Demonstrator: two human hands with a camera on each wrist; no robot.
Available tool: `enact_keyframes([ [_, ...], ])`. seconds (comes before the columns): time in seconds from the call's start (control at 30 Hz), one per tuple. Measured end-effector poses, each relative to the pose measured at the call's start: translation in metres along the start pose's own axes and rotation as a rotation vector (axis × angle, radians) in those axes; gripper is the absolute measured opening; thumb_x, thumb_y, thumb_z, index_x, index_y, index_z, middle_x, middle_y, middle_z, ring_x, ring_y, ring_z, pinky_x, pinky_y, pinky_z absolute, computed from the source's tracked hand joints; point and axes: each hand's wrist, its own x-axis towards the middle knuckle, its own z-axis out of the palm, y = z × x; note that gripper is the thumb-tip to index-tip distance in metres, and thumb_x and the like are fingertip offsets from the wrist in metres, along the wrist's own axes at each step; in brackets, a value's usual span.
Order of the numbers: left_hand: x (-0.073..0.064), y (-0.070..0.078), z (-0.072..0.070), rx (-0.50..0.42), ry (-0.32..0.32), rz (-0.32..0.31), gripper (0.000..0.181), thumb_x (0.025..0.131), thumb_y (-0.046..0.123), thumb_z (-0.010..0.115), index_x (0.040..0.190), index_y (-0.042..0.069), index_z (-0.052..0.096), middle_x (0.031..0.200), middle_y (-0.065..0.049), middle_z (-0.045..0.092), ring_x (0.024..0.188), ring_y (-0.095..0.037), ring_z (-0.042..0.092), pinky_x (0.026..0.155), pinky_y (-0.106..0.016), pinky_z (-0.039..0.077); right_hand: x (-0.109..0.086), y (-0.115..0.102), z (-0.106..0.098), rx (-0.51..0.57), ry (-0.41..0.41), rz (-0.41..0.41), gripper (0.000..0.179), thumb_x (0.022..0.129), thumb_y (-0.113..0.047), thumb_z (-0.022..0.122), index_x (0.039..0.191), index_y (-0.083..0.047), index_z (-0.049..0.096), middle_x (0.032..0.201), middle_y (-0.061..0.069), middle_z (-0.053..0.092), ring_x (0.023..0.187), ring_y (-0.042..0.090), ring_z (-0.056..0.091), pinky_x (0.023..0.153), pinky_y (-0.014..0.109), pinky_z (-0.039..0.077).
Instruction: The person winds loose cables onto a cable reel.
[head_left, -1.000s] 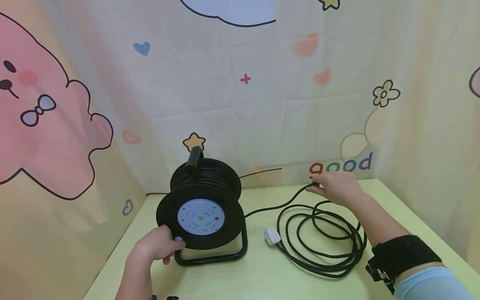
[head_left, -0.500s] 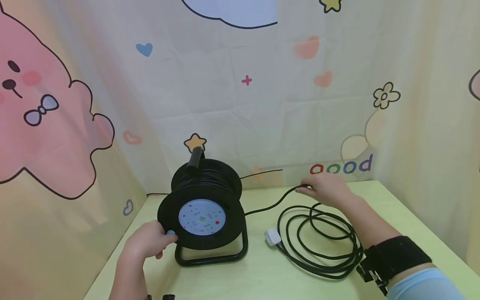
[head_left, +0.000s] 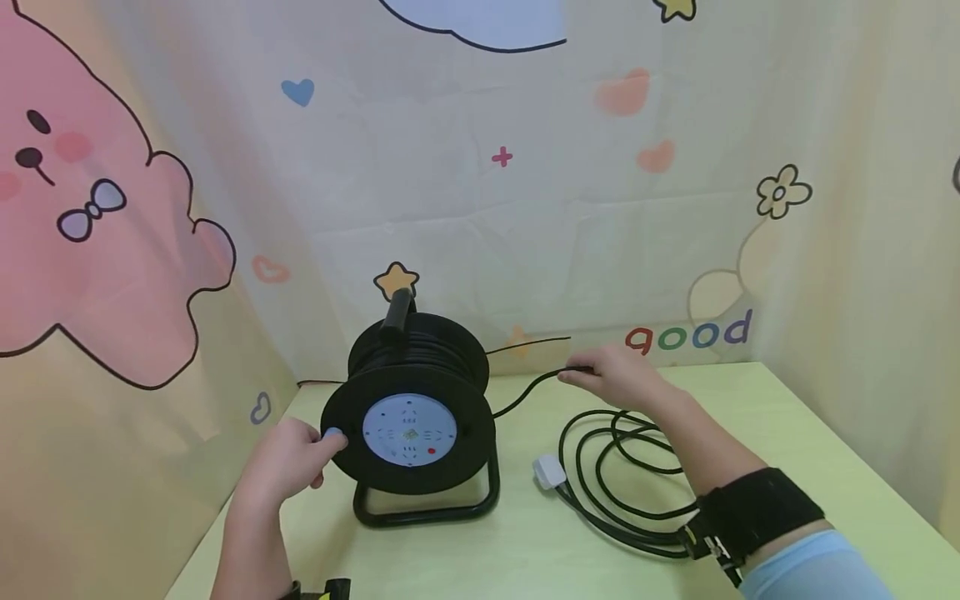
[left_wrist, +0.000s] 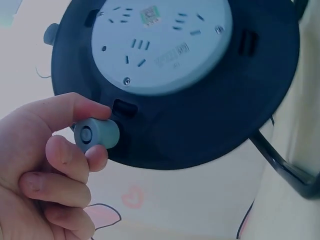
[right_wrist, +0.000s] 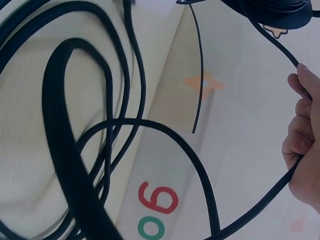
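A black cable reel (head_left: pixel 408 429) with a pale blue socket plate (head_left: pixel 410 430) stands upright on its tubular frame. My left hand (head_left: pixel 288 458) pinches the small grey-blue crank knob (left_wrist: pixel 102 132) at the reel's rim between thumb and fingers. My right hand (head_left: pixel 618 383) grips the black cable (head_left: pixel 525 394) in the air, right of the reel; in the right wrist view the cable passes through the curled fingers. Several loops of loose cable (head_left: pixel 592 508) lie on the table under the right forearm. The white plug (head_left: pixel 550 472) lies at their left side.
The reel's black carry handle (head_left: pixel 397 315) sticks up at its top. The pale green table (head_left: pixel 420 567) ends at a printed curtain (head_left: pixel 450 208) behind and at both sides. A thin dark line (head_left: pixel 528 344) crosses the curtain behind the reel.
My right hand has moved left toward the reel with the cable. The left hand has carried the knob up and leftward, and the socket plate has turned clockwise. The loose loops have shifted slightly.
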Motion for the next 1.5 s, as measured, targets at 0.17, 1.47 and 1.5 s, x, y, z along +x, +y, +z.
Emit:
enact_keyframes([
  [0.17, 0.001, 0.009, -0.002, -0.067, 0.064, -0.014, 0.048, 0.086, 0.034, 0.059, 0.048, 0.009, 0.045, 0.046, -0.001, 0.058, 0.041, -0.017, 0.035, 0.043, -0.030, 0.027, 0.010, -0.007, 0.005, 0.066, -0.021, -0.017, 0.011, 0.094, -0.030, 0.062, 0.088, -0.024, 0.069, 0.075, -0.013, 0.063, 0.064, 0.008, 0.054, 0.060, 0.033, 0.047],
  [1.47, 0.005, 0.076, 0.028, -0.097, 0.397, 0.008, 0.053, 0.100, 0.044, 0.037, 0.065, 0.007, 0.051, 0.055, -0.005, 0.054, 0.057, -0.023, 0.052, 0.047, -0.034, 0.036, 0.037, -0.036, 0.036, 0.096, -0.198, -0.038, 0.014, 0.091, -0.022, 0.065, 0.079, -0.016, 0.066, 0.066, -0.010, 0.056, 0.058, 0.006, 0.047, 0.057, 0.029, 0.043],
  [1.5, 0.005, 0.076, 0.028, -0.097, 0.400, 0.008, 0.053, 0.100, 0.044, 0.037, 0.065, 0.007, 0.051, 0.055, -0.005, 0.054, 0.057, -0.023, 0.052, 0.047, -0.034, 0.035, 0.035, -0.034, 0.033, 0.111, -0.205, -0.006, 0.015, 0.091, -0.022, 0.065, 0.079, -0.015, 0.066, 0.066, -0.009, 0.055, 0.057, 0.007, 0.045, 0.056, 0.029, 0.042],
])
